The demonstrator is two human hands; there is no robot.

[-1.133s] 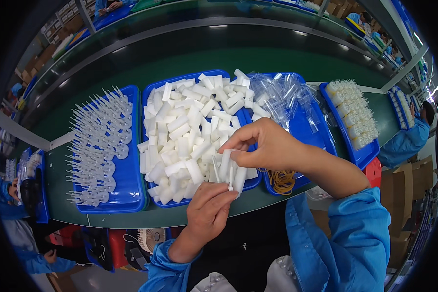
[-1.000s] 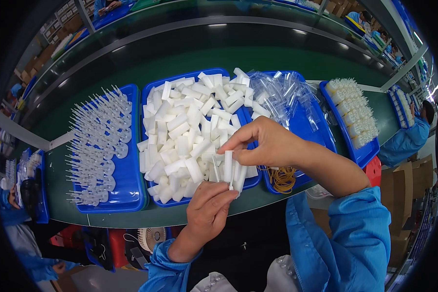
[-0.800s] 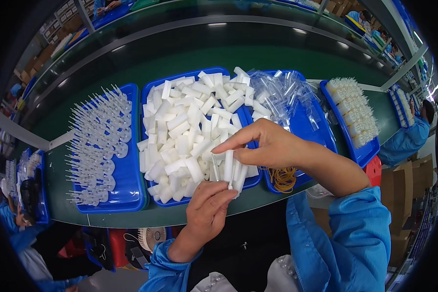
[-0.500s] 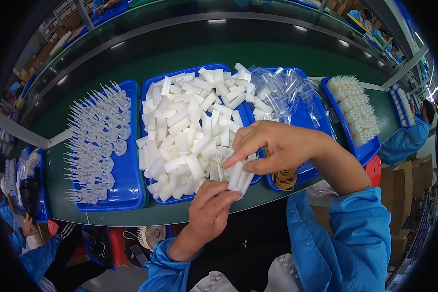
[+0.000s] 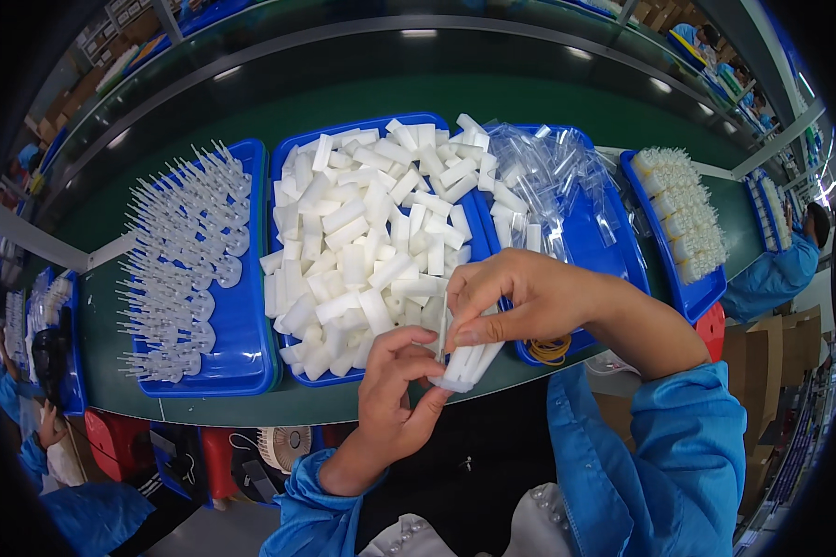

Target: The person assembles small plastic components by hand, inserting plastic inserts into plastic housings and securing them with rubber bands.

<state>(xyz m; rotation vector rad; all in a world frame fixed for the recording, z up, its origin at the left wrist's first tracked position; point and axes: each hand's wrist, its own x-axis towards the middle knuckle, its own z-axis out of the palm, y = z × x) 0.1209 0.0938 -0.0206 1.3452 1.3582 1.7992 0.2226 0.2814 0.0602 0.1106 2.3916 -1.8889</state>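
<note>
At the view's five o'clock, the left hand [image 5: 395, 395], half curled, pinches the white holder [image 5: 451, 382]. The right hand [image 5: 520, 299] bends over its white sticks [image 5: 474, 360]; I can't tell its grip. Best keep the holder still and press gently.

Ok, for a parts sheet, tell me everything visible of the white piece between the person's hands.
The white piece shows several foam-looking lengths side by side, rising from a plastic-looking base with a rounded edge. It tilts, lengths slanting up to the right, by the near edge of the green bench. The left hand holds the base; the right hand grasps and partly hides the top.
</note>
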